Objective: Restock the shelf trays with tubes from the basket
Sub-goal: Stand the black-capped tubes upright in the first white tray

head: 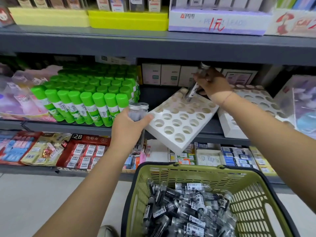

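A white tray (181, 117) with round holes lies tilted on the middle shelf, its near corner hanging over the shelf edge. My right hand (212, 84) grips a clear tube (193, 89) with a silver cap, its lower end over a hole near the tray's far edge. My left hand (130, 129) holds two or more silver-capped tubes (137, 112) upright at the tray's left side, thumb touching the tray's edge. A second white tray (256, 106) sits to the right. A green basket (205, 200) below holds several loose tubes (186, 209).
Rows of green-capped glue sticks (89, 94) stand left of the tray. Small boxes (160, 74) line the shelf's back. The upper shelf edge (153, 47) runs just above my right hand. Packets and boxes (82, 151) fill the lower shelf. A purple box (301, 103) stands at right.
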{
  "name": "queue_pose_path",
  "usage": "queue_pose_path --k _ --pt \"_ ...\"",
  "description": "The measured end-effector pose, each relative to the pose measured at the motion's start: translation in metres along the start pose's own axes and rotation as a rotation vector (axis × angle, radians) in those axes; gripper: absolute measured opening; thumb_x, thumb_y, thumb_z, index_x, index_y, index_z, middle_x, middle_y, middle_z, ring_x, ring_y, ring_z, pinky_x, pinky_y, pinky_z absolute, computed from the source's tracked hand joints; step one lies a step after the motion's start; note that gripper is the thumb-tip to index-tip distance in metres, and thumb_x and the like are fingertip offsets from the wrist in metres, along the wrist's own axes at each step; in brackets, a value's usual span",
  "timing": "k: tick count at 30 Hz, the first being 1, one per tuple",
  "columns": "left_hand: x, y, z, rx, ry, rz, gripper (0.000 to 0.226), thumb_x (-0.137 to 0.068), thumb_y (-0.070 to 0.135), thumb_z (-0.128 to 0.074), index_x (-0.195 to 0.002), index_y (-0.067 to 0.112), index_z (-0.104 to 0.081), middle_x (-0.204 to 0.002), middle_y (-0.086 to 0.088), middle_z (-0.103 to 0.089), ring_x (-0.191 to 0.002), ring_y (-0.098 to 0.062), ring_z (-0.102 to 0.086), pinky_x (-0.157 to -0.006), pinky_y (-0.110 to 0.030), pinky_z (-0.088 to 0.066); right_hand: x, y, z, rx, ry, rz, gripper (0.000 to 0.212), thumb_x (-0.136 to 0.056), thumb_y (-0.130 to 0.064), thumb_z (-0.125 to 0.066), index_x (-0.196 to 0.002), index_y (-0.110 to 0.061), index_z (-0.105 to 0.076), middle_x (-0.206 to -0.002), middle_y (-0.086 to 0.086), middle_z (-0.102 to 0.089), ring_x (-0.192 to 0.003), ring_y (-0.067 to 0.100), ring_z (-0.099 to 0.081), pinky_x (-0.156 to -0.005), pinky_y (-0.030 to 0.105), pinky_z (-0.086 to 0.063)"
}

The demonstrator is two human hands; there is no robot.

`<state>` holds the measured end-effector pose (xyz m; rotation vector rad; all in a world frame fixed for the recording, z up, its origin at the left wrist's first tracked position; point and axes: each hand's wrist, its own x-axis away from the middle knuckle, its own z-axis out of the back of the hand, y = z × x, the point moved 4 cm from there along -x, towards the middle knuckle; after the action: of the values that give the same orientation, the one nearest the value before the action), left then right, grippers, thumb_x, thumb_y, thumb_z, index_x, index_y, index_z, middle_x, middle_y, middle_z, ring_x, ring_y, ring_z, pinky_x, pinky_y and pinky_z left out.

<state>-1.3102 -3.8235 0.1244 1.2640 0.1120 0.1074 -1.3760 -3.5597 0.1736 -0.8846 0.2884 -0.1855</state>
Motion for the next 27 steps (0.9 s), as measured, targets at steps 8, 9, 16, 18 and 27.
queue_pose_path --k 8,9,16,18,27 --pt "0.052 -0.006 -0.016 0.340 -0.050 0.304 0.022 -0.078 0.025 -0.080 -0.095 0.015 -0.071 -0.087 -0.002 -0.075 -0.084 -0.021 -0.072 -0.080 -0.036 -0.055 0.018 0.024 0.025 -0.098 0.036 -0.231 0.031 -0.096 -0.043 -0.043 -0.111 -0.019 -0.055 -0.100 0.006 -0.055 -0.090 0.018 -0.049 -0.074 0.026 -0.035" --pt "0.060 -0.011 -0.020 0.364 -0.075 0.375 0.023 -0.078 0.025 -0.079 -0.098 0.015 -0.072 -0.090 -0.003 -0.076 -0.088 -0.024 -0.072 -0.086 -0.040 -0.055 0.021 0.028 0.023 -0.104 0.026 -0.276 0.032 -0.096 -0.046 -0.041 -0.105 -0.019 -0.055 -0.098 0.008 -0.058 -0.088 0.019 -0.049 -0.077 0.027 -0.037" --pt "0.071 -0.007 -0.031 0.425 -0.130 0.407 0.014 -0.081 0.021 -0.076 -0.091 0.014 -0.069 -0.095 -0.006 -0.075 -0.089 -0.021 -0.071 -0.082 -0.031 -0.054 0.035 0.028 0.015 0.010 -0.108 -0.279 0.051 -0.100 -0.045 -0.027 -0.122 -0.006 -0.052 -0.100 0.010 -0.053 -0.082 0.022 -0.048 -0.072 0.027 -0.031" --pt "0.057 -0.004 -0.027 0.447 -0.124 0.399 0.018 -0.078 0.024 -0.078 -0.090 0.014 -0.069 -0.096 -0.007 -0.074 -0.092 -0.024 -0.070 -0.086 -0.034 -0.053 0.039 0.023 0.017 0.028 -0.132 -0.266 0.054 -0.099 -0.047 -0.027 -0.121 -0.005 -0.052 -0.096 0.012 -0.057 -0.069 0.022 -0.051 -0.064 0.027 -0.034" --pt "0.025 -0.005 -0.018 0.321 -0.059 0.248 0.009 -0.081 0.025 -0.077 -0.083 0.017 -0.071 -0.082 0.008 -0.069 -0.081 -0.004 -0.061 -0.071 -0.010 -0.045 0.067 0.019 0.031 0.257 -0.209 -0.160 0.050 -0.100 -0.039 -0.027 -0.098 0.001 -0.057 -0.098 0.022 -0.058 -0.073 0.024 -0.045 -0.057 0.028 -0.030"
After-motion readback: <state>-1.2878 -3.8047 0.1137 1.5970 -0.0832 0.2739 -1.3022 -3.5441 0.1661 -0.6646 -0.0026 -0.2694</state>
